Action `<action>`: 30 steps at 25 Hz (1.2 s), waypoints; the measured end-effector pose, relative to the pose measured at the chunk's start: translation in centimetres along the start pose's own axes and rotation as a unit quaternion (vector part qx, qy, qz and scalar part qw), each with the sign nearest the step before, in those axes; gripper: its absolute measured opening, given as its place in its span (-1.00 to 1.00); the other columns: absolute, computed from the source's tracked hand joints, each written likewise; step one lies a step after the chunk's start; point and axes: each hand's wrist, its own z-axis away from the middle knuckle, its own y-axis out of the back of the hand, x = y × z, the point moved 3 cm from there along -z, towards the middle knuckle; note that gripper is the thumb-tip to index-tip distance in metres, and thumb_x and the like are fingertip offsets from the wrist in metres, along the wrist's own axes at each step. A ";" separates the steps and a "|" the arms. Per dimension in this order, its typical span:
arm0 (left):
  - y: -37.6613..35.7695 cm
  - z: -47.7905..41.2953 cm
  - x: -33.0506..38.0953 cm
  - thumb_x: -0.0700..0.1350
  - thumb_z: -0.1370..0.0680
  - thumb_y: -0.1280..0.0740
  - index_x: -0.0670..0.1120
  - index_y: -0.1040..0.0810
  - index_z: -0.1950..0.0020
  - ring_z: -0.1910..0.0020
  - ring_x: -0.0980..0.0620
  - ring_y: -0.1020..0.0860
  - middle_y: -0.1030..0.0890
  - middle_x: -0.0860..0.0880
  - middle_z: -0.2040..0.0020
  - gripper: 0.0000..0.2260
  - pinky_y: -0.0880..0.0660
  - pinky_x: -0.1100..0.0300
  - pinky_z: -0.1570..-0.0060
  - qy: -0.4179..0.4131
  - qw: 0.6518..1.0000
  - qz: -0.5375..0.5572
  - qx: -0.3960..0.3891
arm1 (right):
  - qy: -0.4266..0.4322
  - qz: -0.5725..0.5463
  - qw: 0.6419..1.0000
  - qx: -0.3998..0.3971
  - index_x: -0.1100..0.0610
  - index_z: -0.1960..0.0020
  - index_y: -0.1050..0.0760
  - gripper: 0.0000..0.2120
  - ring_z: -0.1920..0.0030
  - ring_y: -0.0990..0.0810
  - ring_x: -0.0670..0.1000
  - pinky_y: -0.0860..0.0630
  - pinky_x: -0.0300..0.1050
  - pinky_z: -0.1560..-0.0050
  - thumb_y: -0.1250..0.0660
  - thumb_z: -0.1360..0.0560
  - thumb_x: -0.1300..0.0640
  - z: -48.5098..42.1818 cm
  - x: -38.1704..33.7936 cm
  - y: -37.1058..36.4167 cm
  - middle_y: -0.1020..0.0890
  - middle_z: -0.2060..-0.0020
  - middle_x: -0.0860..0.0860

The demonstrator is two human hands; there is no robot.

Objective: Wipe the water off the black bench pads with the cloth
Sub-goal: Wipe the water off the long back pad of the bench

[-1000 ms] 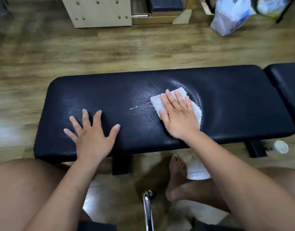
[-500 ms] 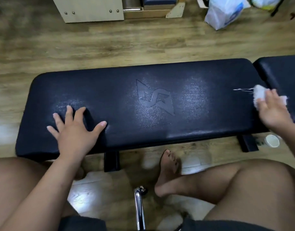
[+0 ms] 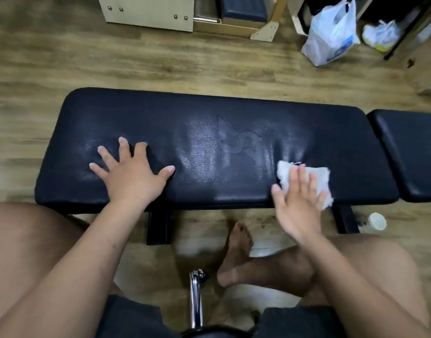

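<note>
Black surface: long padded bench top (image 3: 92,113), stretched right across the middle of the view, with wood-grain floor (image 3: 160,64) beyond it.
Left hand: there it is (image 3: 131,174), planted flat on the left part of the surface, palm down, fingers straight and fanned wide, thumb out to the right, holding nothing.
Wet sheen: pale streaky patch (image 3: 202,154) on the pad, just right of that thumb and running in towards the centre.
Logo: embossed mark (image 3: 241,145) in the middle of the surface, with the sheen on both sides of it.
Foot: bare foot (image 3: 236,252) on the floor below the front edge of the bench.
Right hand: look at that (image 3: 297,203), laid over the cloth with fingers straight and close together, pressing down, not curled round it; a little blurred.
Cloth: white and crumpled (image 3: 318,174), on the right part of the surface near the front edge, right of the logo, poking out past the fingertips on both sides.
Plastic bag: white one (image 3: 331,37) sitting on the floor at the far right, well behind the bench.
Cup: small white cup (image 3: 377,221) on the floor, beside the bench leg.
Second pad: another black pad (image 3: 414,152), just beside the right end of the long one, a narrow gap between them.
</note>
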 end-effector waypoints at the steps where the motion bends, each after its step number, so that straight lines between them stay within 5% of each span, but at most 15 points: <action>1: 0.2 0.0 -0.1 0.40 -0.46 -0.25 0.08 -0.23 -0.49 -0.55 -0.36 0.12 0.00 -0.11 -0.62 -0.30 0.11 -0.39 -0.45 -0.006 1.000 0.006 -0.008 | 0.026 0.012 1.000 -0.004 0.07 -0.58 0.16 -0.33 -0.56 0.21 0.09 0.26 0.26 -0.49 0.19 -0.59 -0.24 1.6 -2.4 -0.7 0.17 -0.57 -0.03; 5: 1.7 0.3 -2.1 0.36 -0.52 -0.17 0.06 -0.30 -0.49 -0.57 -0.22 -0.02 -0.17 -0.05 -0.59 -0.37 -0.03 -0.25 -0.50 -0.031 0.995 0.098 0.006 | 0.164 0.043 0.985 -0.013 0.09 -0.58 0.16 -0.24 -0.55 0.24 0.12 0.29 0.28 -0.47 0.25 -0.49 -0.29 6.2 -11.9 -2.9 0.15 -0.57 -0.01; 11: 4.1 1.0 -8.7 0.19 -0.59 -0.22 -0.11 -0.51 -0.33 -0.38 -0.06 -0.43 -0.51 -0.08 -0.37 -0.53 -0.34 0.06 -0.36 -0.005 0.945 0.299 0.135 | 0.357 0.068 0.930 -0.058 0.07 -0.58 0.18 -0.32 -0.53 0.34 0.09 0.32 0.28 -0.46 0.19 -0.53 -0.18 10.0 -25.6 -5.2 0.19 -0.57 -0.02; 15: 5.2 1.5 -12.8 0.14 -0.58 -0.23 -0.14 -0.59 -0.21 -0.20 -0.11 -0.54 -0.62 -0.10 -0.18 -0.59 -0.43 0.05 -0.24 0.052 0.914 0.354 0.193 | 0.481 0.164 0.858 -0.080 0.04 -0.55 0.33 -0.29 -0.51 0.39 0.14 0.30 0.30 -0.45 0.02 -0.58 -0.14 11.6 -35.1 -7.2 0.24 -0.56 0.00; 19: 5.9 1.7 -15.3 0.15 -0.59 -0.18 -0.10 -0.60 -0.18 -0.16 -0.12 -0.54 -0.63 -0.09 -0.14 -0.60 -0.44 -0.01 -0.20 0.081 0.905 0.354 0.221 | 0.578 0.230 0.782 -0.042 0.14 -0.56 0.23 -0.30 -0.54 0.28 0.11 0.34 0.23 -0.48 -0.02 -0.60 -0.11 13.0 -40.3 -7.8 0.15 -0.57 0.08; 25: 4.4 1.9 -16.7 0.22 -0.55 -0.03 -0.11 -0.54 -0.22 -0.23 -0.18 -0.49 -0.60 -0.13 -0.19 -0.47 -0.39 -0.04 -0.26 0.078 0.948 0.258 0.171 | 0.517 0.119 0.847 -0.030 0.10 -0.55 0.28 -0.32 -0.56 0.19 0.07 0.28 0.06 -0.52 -0.03 -0.60 -0.05 11.9 -38.6 -9.4 0.11 -0.58 0.05; 30: 3.1 2.4 -16.8 0.25 -0.55 0.03 -0.14 -0.45 -0.35 -0.37 -0.20 -0.40 -0.50 -0.16 -0.35 -0.39 -0.33 -0.15 -0.36 0.060 0.969 0.186 0.152 | 0.551 0.099 0.825 0.080 0.17 -0.53 -0.19 -0.38 -0.52 -0.18 0.10 -0.11 0.12 -0.51 -0.21 -0.53 -0.01 9.4 -29.7 -8.1 -0.25 -0.51 0.07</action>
